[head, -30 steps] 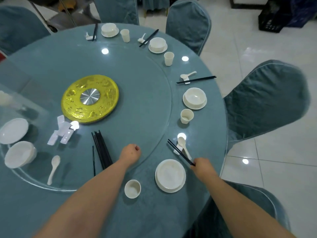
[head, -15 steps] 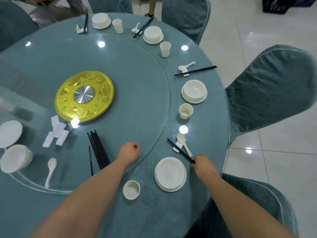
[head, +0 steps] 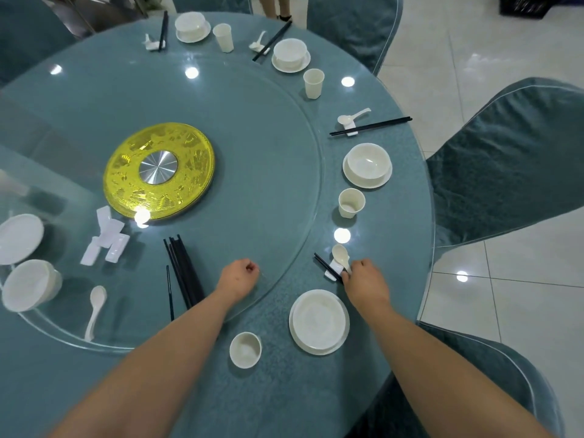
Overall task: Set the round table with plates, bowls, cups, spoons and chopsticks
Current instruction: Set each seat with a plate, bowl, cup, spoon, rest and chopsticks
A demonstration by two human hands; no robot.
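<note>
From my feed I see two bare forearms reaching in from the bottom edge, with no sleeves, cuffs or gloves in view. The left hand [head: 237, 277] and the right hand [head: 366, 281] are bare too: I make out no rings, no watch, no bracelet or strap at either wrist. The forearms look broad near the lens and taper toward the wrists. Nothing else of the body shows in frame.

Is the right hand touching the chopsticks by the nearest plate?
Touching. The head view shows the right hand fingers closed over the near end of the chopsticks on the rest.
</note>
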